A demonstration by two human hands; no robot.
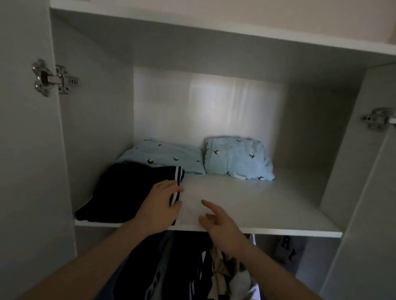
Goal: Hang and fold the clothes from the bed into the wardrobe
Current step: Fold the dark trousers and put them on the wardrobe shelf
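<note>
**Hands at the wardrobe shelf**

The left hand [159, 205] reaches up from the lower left of the frame, forearm angled toward centre, and rests on the right edge of a folded dark garment [126, 192] with white stripes; its fingers [171, 184] are curled over that striped edge. The garment lies at the front left of the shelf [262, 206]. The right hand [220, 225] hovers just right of it above the shelf's front edge, fingers loosely spread, index finger pointing up and left, holding nothing. Two folded light-blue bundles [237, 157] sit side by side at the back. Hanging clothes [185, 273] fill the bottom centre.
</note>
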